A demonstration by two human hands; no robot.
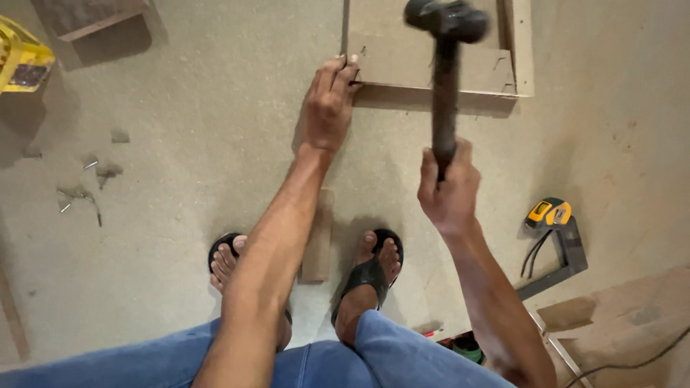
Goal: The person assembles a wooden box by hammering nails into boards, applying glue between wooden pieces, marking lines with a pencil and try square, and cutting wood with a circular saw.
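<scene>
A: Obs. 1, hammer [445,79]. Dark handle, dark head, head blurred, raised above the far board. Right hand [449,190] has its fingers wrapped tight round the lower end of the handle.

B: And the board?

A: Flat brown wooden panel [431,57] lying on the floor at far centre, with a lighter strip along its right edge. Left hand [329,108] reaches to its near-left corner, fingertips pinched together there. Whatever they pinch is too small to make out.

B: Nearer in?

A: Small wooden block [318,237] on the floor between the two feet [374,276], both in black sandals. Blue jeans [374,356] at the near edge.

B: Right side?

A: Yellow and black tape measure [548,213] beside a dark metal square [564,262], well apart from the right hand.

B: Left?

A: A few loose nails [77,188] scattered on the concrete floor [180,108], and a yellow crate [21,65] in the far-left corner.
</scene>
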